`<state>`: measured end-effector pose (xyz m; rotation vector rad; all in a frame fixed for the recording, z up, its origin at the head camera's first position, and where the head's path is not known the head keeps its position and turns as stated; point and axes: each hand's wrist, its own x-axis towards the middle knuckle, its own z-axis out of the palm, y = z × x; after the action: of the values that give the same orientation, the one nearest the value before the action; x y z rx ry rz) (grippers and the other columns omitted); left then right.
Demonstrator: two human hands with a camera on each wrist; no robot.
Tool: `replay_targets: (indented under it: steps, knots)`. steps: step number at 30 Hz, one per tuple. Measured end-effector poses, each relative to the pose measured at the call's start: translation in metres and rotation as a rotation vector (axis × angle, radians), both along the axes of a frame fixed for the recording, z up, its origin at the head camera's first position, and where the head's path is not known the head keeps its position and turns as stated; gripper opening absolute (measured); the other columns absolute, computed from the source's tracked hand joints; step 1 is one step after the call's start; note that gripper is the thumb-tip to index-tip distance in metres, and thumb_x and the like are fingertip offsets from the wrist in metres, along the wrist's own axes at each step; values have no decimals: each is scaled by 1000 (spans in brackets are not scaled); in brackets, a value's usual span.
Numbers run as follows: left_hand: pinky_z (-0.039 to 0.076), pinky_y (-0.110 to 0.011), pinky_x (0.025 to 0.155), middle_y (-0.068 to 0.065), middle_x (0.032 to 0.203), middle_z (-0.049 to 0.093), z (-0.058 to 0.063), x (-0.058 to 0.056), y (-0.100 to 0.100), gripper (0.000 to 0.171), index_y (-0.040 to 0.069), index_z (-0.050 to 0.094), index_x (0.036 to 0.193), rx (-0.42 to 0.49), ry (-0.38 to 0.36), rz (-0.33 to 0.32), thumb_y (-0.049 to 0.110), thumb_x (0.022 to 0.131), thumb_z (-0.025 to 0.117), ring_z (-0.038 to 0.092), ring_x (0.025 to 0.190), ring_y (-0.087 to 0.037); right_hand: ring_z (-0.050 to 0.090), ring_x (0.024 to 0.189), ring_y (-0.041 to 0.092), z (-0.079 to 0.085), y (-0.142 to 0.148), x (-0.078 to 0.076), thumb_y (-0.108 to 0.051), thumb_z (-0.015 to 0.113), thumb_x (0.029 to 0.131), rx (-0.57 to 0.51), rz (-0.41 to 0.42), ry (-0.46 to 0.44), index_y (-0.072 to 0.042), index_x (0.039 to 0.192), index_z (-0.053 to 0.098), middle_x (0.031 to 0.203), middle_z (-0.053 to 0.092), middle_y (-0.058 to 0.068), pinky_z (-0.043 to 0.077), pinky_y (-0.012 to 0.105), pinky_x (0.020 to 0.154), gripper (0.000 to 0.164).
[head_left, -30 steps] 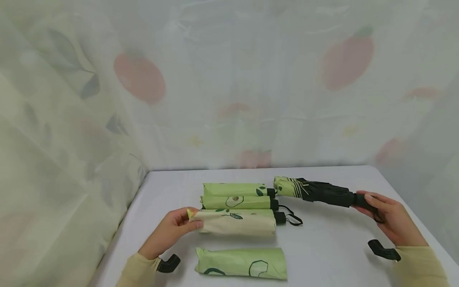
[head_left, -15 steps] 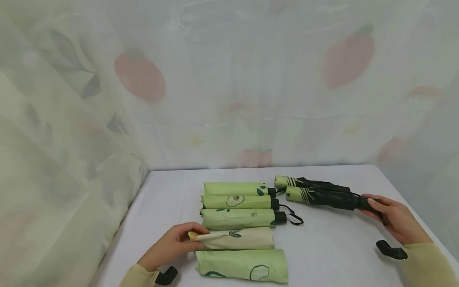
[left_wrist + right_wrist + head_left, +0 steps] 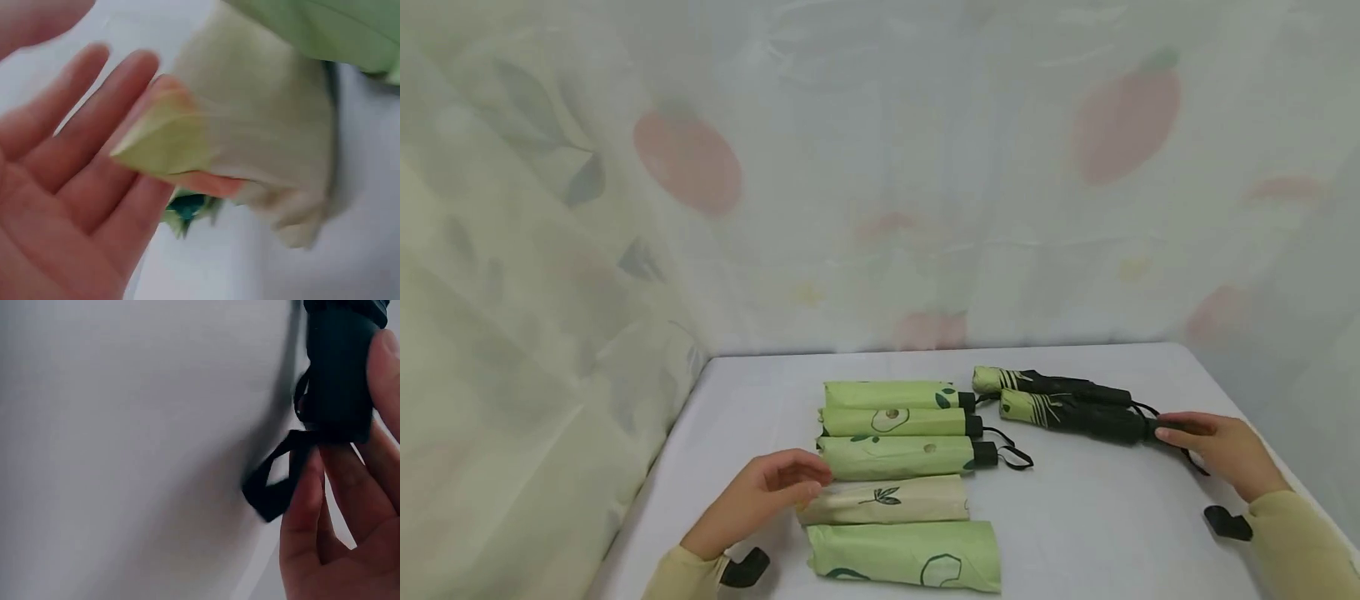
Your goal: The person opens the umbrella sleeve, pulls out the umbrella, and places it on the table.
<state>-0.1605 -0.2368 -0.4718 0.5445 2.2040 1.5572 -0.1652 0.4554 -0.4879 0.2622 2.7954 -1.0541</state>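
A cream umbrella sleeve (image 3: 891,502) with a leaf print lies flat on the table. My left hand (image 3: 767,496) is at its left end, fingers loosely extended; in the left wrist view the fingers (image 3: 94,187) lie beside the sleeve's yellow and orange corner without curling round it. My right hand (image 3: 1228,450) holds the black handle (image 3: 340,375) of a folded umbrella (image 3: 1086,417), thumb on one side and fingers below, with the wrist strap (image 3: 272,487) hanging loose. This umbrella has a green striped tip and lies beside a second folded black umbrella (image 3: 1067,385).
Three green umbrellas in sleeves, the nearest (image 3: 895,458) with a black handle and strap, lie in a row behind the cream sleeve. A green sleeve (image 3: 902,554) lies in front of it. Patterned curtains (image 3: 880,167) hang behind and beside the white table (image 3: 1090,517).
My left hand has lowered the cream sleeve onto the table between the green ones and let it go. My right hand has brought the umbrella nearer, uncovering the second one behind it.
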Motion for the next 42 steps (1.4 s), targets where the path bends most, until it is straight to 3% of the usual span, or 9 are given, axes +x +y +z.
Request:
replay_targets:
  steps: [4, 7, 13, 16, 19, 22, 27, 38, 42]
  knots:
    - [61, -28, 99, -18, 136, 73, 7, -11, -3, 48, 7, 67, 140, -52, -13, 174, 37, 104, 74, 73, 121, -28, 48, 136, 62, 1, -2, 1, -66, 70, 99, 68, -26, 7, -1, 148, 63, 153, 52, 39, 50, 68, 97, 82]
    - [62, -33, 98, -13, 134, 73, 6, -19, -5, 52, 8, 67, 140, -141, -33, 241, 42, 102, 77, 73, 118, -24, 56, 127, 59, 5, -7, 3, -65, 71, 99, 125, -42, 53, 1, 145, 64, 146, 59, 40, 54, 61, 88, 81]
    - [63, -41, 97, -10, 132, 75, -3, -35, -1, 61, 1, 65, 143, -205, -155, 206, 41, 100, 78, 74, 115, -24, 69, 104, 34, 26, -50, 5, -54, 73, 101, 159, -87, 258, -4, 138, 71, 127, 73, 30, 50, 33, 72, 63]
    - [63, -40, 94, -7, 123, 77, -4, -41, 5, 58, -1, 70, 135, -243, -184, 177, 42, 98, 81, 74, 108, -20, 68, 96, 7, 35, -89, 2, -50, 78, 99, 104, -29, 318, -10, 132, 76, 121, 78, 19, 50, 26, 72, 52]
    - [62, -37, 88, -4, 107, 77, -4, -45, 10, 44, 2, 77, 117, -280, -177, 150, 40, 95, 83, 72, 95, -18, 66, 91, -6, 33, -136, -3, -45, 85, 95, 61, 82, 353, -17, 125, 79, 114, 81, 5, 55, 22, 76, 42]
    - [61, -33, 82, -3, 100, 75, -6, -47, 13, 38, 4, 78, 110, -293, -164, 135, 37, 94, 85, 69, 90, -16, 73, 99, 11, 24, -181, -6, -37, 89, 91, -4, 222, 341, -18, 123, 80, 113, 81, -1, 60, 28, 85, 39]
    - [64, -37, 87, -11, 117, 76, -14, -46, 14, 56, -6, 70, 130, -250, -193, 134, 30, 92, 87, 73, 99, -17, 71, 104, 18, 7, -228, -10, -32, 93, 87, -42, 369, 281, -17, 123, 79, 118, 78, -1, 62, 35, 90, 41]
    - [64, -34, 84, -13, 115, 75, -16, -44, 20, 61, -9, 66, 133, -248, -164, 174, 24, 87, 91, 72, 99, -18, 71, 122, 30, -6, -250, -16, -17, 97, 80, 85, 357, 229, -18, 120, 78, 123, 77, 3, 57, 53, 106, 44]
    - [53, -27, 67, -2, 89, 68, -15, -42, 19, 39, -3, 72, 106, -263, -140, 164, 24, 86, 91, 61, 79, -12, 72, 118, 28, -6, -255, -17, -16, 96, 80, 93, 354, 250, -17, 117, 79, 119, 79, 2, 58, 52, 104, 41]
